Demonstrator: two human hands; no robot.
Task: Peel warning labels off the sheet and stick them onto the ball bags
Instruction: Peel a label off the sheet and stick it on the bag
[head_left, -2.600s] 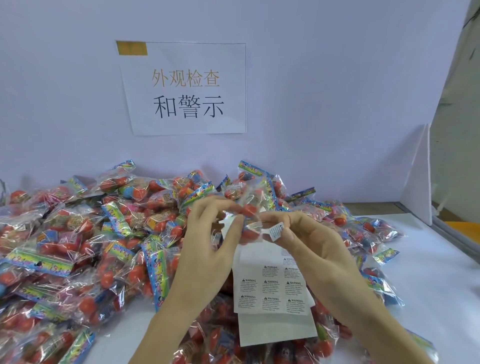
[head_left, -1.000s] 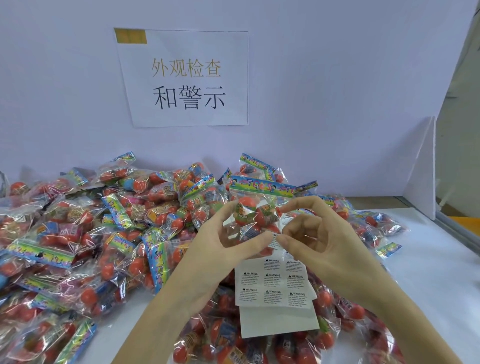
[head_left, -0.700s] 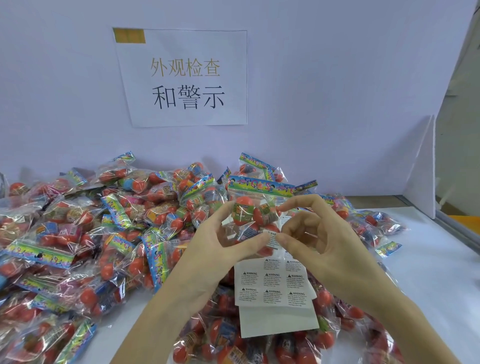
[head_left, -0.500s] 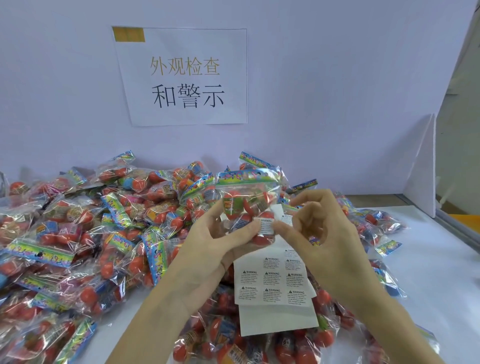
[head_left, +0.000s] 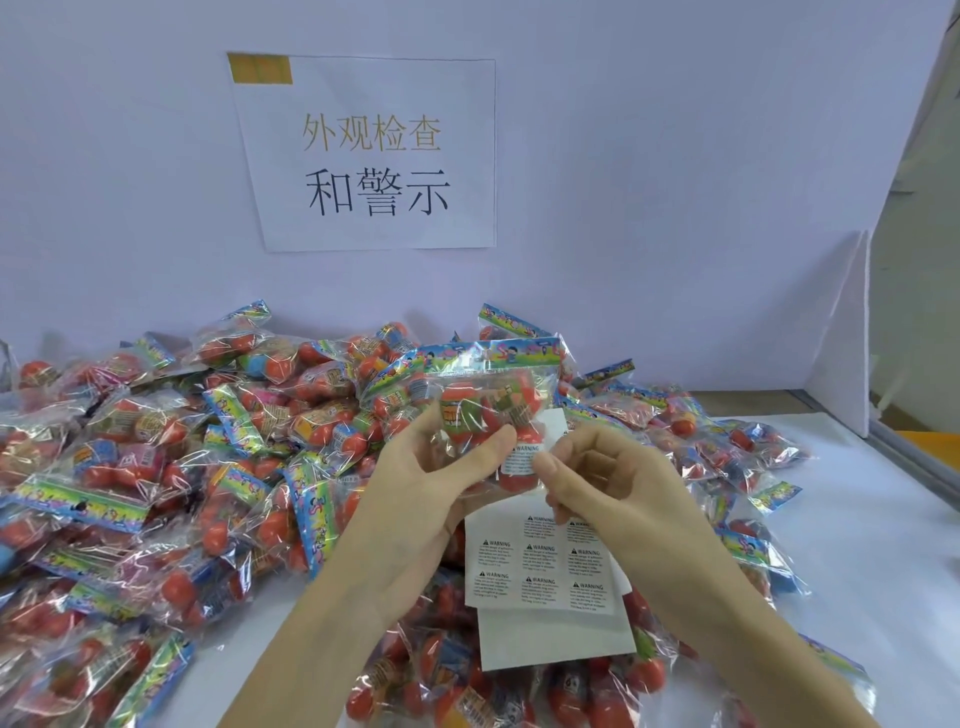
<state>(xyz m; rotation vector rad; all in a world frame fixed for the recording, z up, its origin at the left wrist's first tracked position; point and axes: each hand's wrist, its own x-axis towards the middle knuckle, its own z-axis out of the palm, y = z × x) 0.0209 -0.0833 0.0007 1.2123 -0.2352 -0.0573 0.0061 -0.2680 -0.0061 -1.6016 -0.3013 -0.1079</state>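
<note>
With the left hand (head_left: 415, 499) gripping the bag (head_left: 483, 415) and the right hand (head_left: 613, 483) thumbing the label (head_left: 521, 460) down, crinkly film could wrinkle it.

Left arm: bare forearm rises from the lower edge toward the middle of the view.
Left hand (head_left: 426, 499): raised, palm turned inward, fingers curled, thumb (head_left: 480, 451) stretched to the right, gripping a ball bag (head_left: 483, 395) between thumb and fingers.
Right arm: bare forearm comes in from the lower right corner, angled up and left.
Right hand (head_left: 613, 499): level with the left, fingers bent in toward the palm, thumb (head_left: 550, 465) pointing left, its tip against the label (head_left: 522, 457) on the bag.
Both hands: close together, thumb tips almost meeting.
</note>
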